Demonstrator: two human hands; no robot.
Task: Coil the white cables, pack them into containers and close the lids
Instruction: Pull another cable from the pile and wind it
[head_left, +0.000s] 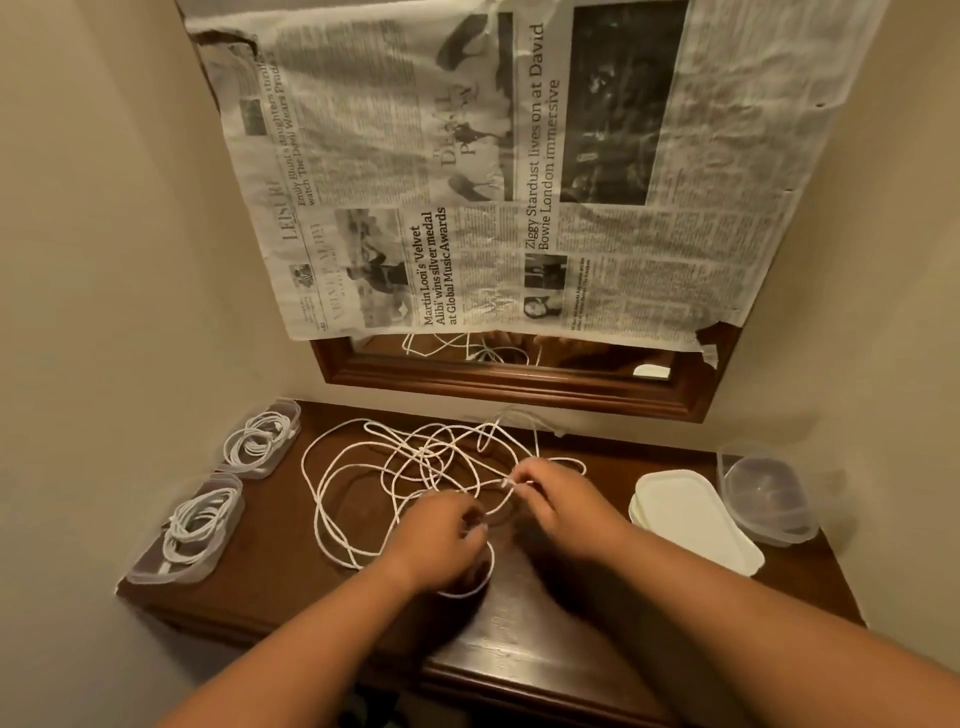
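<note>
Left hand (447, 530), 6 o'clock: fingers curled, apparently gripping a loop to start the coil. Right hand (550, 499), 5 o'clock: pinched a strand, feeding slack. White cable (422, 453): loose tangle mid-surface (545, 613). Near container (156, 574) at 8 and far container (249, 470) at 9 o'clock: coils inside, unlidded. Lids (691, 514) and empty container (763, 488), 3 o'clock: staged for packing.

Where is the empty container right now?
In the head view, the empty container stands at the far right edge of the table, just right of the white lids.
</note>
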